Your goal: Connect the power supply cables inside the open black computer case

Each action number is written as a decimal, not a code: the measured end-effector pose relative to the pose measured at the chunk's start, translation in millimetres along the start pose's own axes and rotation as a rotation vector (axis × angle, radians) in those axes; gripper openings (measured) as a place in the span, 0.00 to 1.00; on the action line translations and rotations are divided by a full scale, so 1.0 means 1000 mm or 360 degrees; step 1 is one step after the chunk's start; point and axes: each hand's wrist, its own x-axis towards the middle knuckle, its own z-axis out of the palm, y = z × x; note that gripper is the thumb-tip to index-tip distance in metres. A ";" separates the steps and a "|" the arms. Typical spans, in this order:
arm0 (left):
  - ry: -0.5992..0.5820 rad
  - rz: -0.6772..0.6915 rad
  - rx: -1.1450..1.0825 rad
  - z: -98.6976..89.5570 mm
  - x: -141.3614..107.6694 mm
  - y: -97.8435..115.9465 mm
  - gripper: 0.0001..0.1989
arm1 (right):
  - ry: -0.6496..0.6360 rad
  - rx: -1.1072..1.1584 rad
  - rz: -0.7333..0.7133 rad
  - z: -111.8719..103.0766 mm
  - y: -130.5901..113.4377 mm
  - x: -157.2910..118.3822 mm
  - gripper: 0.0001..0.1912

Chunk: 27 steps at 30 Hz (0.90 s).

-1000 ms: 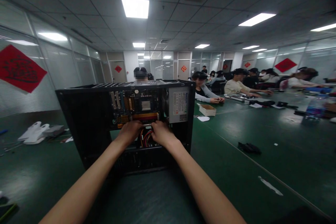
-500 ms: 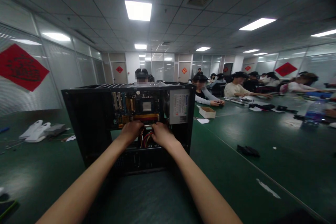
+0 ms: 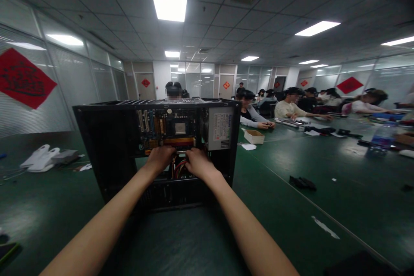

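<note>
We reach both forearms forward from the bottom of the frame, the left rising from the lower left and the right from the lower right, and they draw together at the centre. The open computer case (image 3: 91, 151) stands upright on the green table (image 3: 271, 207), left of and at the centre of the frame, its open side facing us. Our left hand (image 3: 161, 157) and right hand (image 3: 199, 161) are inside that opening, side by side with a narrow gap between them, backs up and wrists lower than the knuckles. We hold them at the lower edge of the circuit board (image 3: 190, 123), just under its orange slots (image 3: 179, 142). Our fingers are curled inward on both hands, close together; a thin pale strip (image 3: 181, 152) shows between them, but we cannot tell whether the tips are clamped on it. Coloured wires (image 3: 179, 167) hang just below, between our wrists. The power supply (image 3: 221, 128) sits up and to the right of our right hand. Beyond the case, right of centre, a small open box (image 3: 254, 136) rests on the table.
</note>
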 end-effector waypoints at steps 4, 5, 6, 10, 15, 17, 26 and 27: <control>-0.0010 0.0015 0.0072 -0.002 -0.002 0.002 0.13 | -0.0015 0.0005 0.0007 0.000 0.000 0.000 0.11; -0.0012 0.0013 0.0059 -0.002 -0.003 0.001 0.13 | -0.0008 0.0001 0.0000 -0.001 0.000 0.000 0.10; -0.0011 0.0009 0.0045 -0.001 -0.004 0.001 0.13 | 0.0005 -0.0006 -0.0010 -0.001 -0.001 0.000 0.10; 0.0107 -0.0036 -0.0077 -0.001 -0.014 -0.004 0.14 | 0.0112 -0.0031 -0.0026 -0.004 -0.003 0.001 0.09; 0.0105 -0.0126 -0.0659 -0.010 -0.025 -0.002 0.20 | 0.0267 0.0034 0.0025 -0.006 -0.004 0.003 0.09; -0.0115 0.0003 -0.0845 -0.015 -0.028 0.004 0.24 | 0.0298 0.0060 0.0034 -0.007 -0.003 0.004 0.08; -0.0421 -0.0083 -0.0807 -0.011 -0.026 0.031 0.19 | 0.0242 0.0122 0.0098 -0.004 0.004 0.001 0.10; -0.0422 -0.0125 -0.0781 -0.008 -0.026 0.031 0.18 | 0.0209 0.0134 0.0122 -0.003 0.005 0.001 0.10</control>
